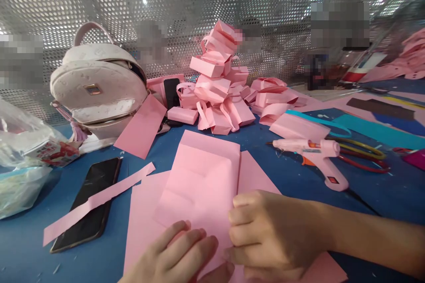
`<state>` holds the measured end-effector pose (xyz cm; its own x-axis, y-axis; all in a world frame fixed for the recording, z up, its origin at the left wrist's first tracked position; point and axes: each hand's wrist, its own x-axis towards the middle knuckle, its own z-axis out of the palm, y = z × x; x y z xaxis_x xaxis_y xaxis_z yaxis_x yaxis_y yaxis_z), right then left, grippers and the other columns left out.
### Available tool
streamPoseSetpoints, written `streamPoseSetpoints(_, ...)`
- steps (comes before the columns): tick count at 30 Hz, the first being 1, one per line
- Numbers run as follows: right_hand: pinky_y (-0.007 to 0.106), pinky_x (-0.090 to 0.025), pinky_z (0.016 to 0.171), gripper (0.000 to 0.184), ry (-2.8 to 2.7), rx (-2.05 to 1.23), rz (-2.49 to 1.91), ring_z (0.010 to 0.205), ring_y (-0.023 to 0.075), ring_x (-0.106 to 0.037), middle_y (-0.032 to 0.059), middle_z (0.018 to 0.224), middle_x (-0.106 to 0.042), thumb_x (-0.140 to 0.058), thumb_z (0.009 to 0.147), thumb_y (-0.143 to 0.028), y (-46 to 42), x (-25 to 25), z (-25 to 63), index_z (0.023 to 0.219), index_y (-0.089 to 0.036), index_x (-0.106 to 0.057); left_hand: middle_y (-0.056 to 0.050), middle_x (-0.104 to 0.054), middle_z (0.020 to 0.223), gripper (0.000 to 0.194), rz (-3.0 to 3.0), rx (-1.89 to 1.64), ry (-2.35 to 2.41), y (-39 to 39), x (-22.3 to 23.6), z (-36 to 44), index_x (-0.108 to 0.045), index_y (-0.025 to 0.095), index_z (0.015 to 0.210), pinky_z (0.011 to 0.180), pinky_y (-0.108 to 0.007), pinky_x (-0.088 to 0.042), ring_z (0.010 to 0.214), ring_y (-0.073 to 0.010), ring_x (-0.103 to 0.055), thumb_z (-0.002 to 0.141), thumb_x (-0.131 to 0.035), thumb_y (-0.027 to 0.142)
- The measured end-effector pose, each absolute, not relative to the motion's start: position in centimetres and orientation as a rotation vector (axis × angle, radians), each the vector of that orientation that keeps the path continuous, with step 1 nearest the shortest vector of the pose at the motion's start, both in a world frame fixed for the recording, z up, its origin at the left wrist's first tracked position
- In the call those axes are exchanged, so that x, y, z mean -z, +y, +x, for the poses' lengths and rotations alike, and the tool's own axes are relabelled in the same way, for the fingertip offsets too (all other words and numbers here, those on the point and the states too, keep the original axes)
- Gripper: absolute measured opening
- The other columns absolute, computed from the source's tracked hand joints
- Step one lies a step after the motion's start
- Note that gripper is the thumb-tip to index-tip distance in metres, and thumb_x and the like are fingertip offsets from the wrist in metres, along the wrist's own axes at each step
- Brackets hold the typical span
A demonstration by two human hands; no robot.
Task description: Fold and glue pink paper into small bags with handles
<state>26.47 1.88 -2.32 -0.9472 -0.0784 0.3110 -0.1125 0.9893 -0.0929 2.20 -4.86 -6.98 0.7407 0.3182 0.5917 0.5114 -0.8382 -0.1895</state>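
A folded pink paper bag lies before me, its long flap edges raised, on top of larger pink paper sheets. My right hand is closed, with its thumb and bent fingers pinching the bag's right edge. Over the lower part of the bag, my left hand has its fingers curled onto the paper and its thumb close to the right hand's fingers. The near end of the bag is hidden by both hands.
A pile of finished-looking pink paper bags stands behind. A pink glue gun lies right, with its cord trailing. A white backpack, a phone under a pink paper strip, and plastic bags are left. A perforated metal screen rises behind.
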Motion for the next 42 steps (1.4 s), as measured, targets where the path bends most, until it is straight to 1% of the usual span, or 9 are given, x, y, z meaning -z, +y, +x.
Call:
streamPoseSetpoints(4,0.036,-0.027,0.054,0.028,-2.944,-0.197,-0.012,0.062,0.0188,-0.046,-0.0006,0.067,-0.064,-0.056,0.093,-0.029,1.4,2.4,27.4,0.115,-0.017,-0.068,0.010,-0.075,0.093,0.020,-2.583,0.887,-0.752,-5.1,6.4,3.0,-0.071,0.029,0.108,0.088,-0.024,-0.053,0.081,-0.0081,-0.070,0.102,-0.052,0.027)
streamPoseSetpoints(7,0.036,-0.028,0.058,0.034,-3.003,-0.159,-0.223,0.061,0.0192,-0.047,0.0003,0.072,-0.066,-0.044,0.102,-0.036,1.5,2.5,29.1,0.128,-0.021,-0.061,0.009,-0.073,0.090,0.016,-2.553,1.035,-0.815,-5.2,7.3,3.5,-0.069,0.032,0.108,0.087,-0.027,-0.053,0.078,-0.0092,-0.070,0.100,-0.056,0.033)
streamPoseSetpoints(14,0.033,-0.030,0.065,0.042,-2.887,0.221,-0.799,0.069,0.0183,-0.057,0.0027,0.081,-0.068,-0.028,0.108,-0.032,3.5,4.2,32.6,0.141,-0.021,-0.051,0.008,-0.070,0.091,0.015,-2.557,1.172,-0.873,-5.1,9.6,4.0,-0.070,0.038,0.107,0.089,-0.029,-0.049,0.079,-0.0114,-0.067,0.095,-0.064,0.033)
streamPoseSetpoints(20,0.035,-0.030,0.059,0.040,-2.812,0.746,-1.216,0.060,0.0214,-0.062,0.0064,0.066,-0.068,-0.043,0.099,-0.019,4.0,5.1,31.5,0.136,-0.008,-0.056,0.006,-0.071,0.089,0.029,-2.572,0.981,-0.745,-4.8,7.1,3.5,-0.072,0.039,0.110,0.083,-0.029,-0.050,0.082,-0.0135,-0.064,0.103,-0.047,0.025)
streamPoseSetpoints(26,0.034,-0.034,0.049,0.048,-2.905,0.687,-1.592,0.062,0.0308,-0.069,0.0232,0.074,-0.073,-0.044,0.098,-0.023,3.7,3.5,28.8,0.131,0.011,-0.053,-0.002,-0.069,0.100,0.031,-2.711,0.760,-0.648,-5.1,5.5,2.6,-0.068,0.034,0.122,0.085,-0.031,-0.051,0.093,-0.0177,-0.061,0.101,-0.048,0.023)
streamPoseSetpoints(29,0.034,-0.036,0.048,0.046,-2.881,0.601,-1.649,0.063,0.0317,-0.070,0.0233,0.073,-0.073,-0.041,0.099,-0.023,3.4,2.8,28.4,0.130,0.009,-0.055,-0.006,-0.065,0.101,0.031,-2.706,0.841,-0.668,-5.6,6.9,2.5,-0.066,0.032,0.123,0.084,-0.035,-0.050,0.093,-0.0204,-0.058,0.102,-0.043,0.027)
streamPoseSetpoints(33,0.035,-0.044,0.058,0.057,-2.715,0.340,-1.746,0.075,0.0337,-0.071,0.0178,0.075,-0.073,-0.044,0.100,-0.046,3.4,1.8,28.4,0.134,-0.002,-0.055,-0.010,-0.060,0.108,0.041,-2.772,0.845,-0.636,-5.8,8.6,2.1,-0.060,0.027,0.131,0.084,-0.040,-0.048,0.095,-0.0243,-0.055,0.103,-0.034,0.043)
streamPoseSetpoints(39,0.034,-0.052,0.077,0.069,-2.195,-0.797,-1.333,0.088,0.0219,-0.068,0.0066,0.101,-0.071,-0.058,0.091,-0.041,5.0,2.7,27.7,0.152,-0.019,-0.033,-0.011,-0.061,0.115,0.039,-2.956,0.638,-0.616,-6.8,6.0,1.6,-0.054,0.021,0.134,0.081,-0.042,-0.052,0.095,-0.0265,-0.058,0.096,-0.048,0.030)
streamPoseSetpoints(42,0.032,-0.054,0.067,0.074,-1.974,-1.136,-1.163,0.075,0.0190,-0.067,0.0055,0.091,-0.070,-0.060,0.085,-0.033,5.5,3.5,26.5,0.150,-0.015,-0.032,-0.011,-0.061,0.122,0.038,-3.136,0.675,-0.686,-6.7,4.1,0.9,-0.051,0.021,0.136,0.089,-0.039,-0.055,0.106,-0.0251,-0.060,0.099,-0.046,0.028)
